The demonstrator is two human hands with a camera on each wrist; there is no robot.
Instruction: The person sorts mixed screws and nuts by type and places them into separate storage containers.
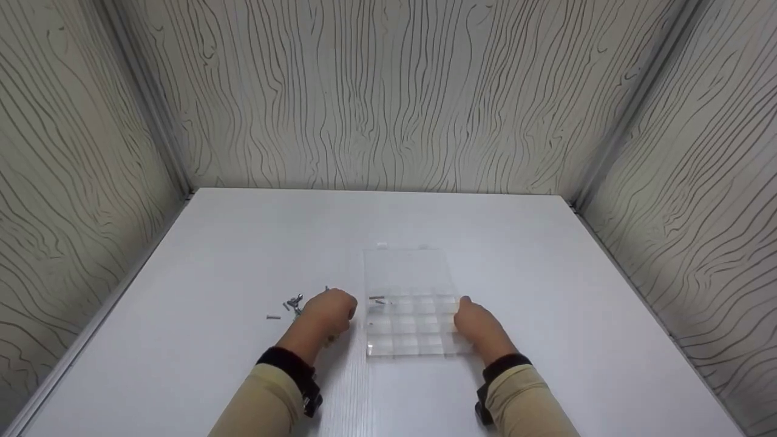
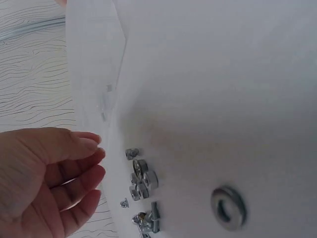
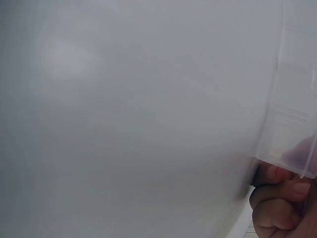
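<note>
A clear plastic compartment box (image 1: 419,323) lies on the table with its lid (image 1: 405,267) folded back. A few small metal pieces (image 1: 377,300) lie in its left compartments. My right hand (image 1: 481,325) grips the box's right side; in the right wrist view its curled fingers (image 3: 275,213) are at the box corner (image 3: 285,144). My left hand (image 1: 331,311) is left of the box, beside loose hardware. In the left wrist view its fingers are loosely bent, thumb near the index finger, nothing visible between them. Nuts (image 2: 151,179), bolts (image 2: 155,218) and a large washer (image 2: 229,208) lie nearby.
The white table (image 1: 212,243) extends around the box on all sides. Left of my left hand lie a small pile of bolts (image 1: 295,300) and a single screw (image 1: 274,317). Wood-patterned panels (image 1: 376,97) stand behind and at both sides.
</note>
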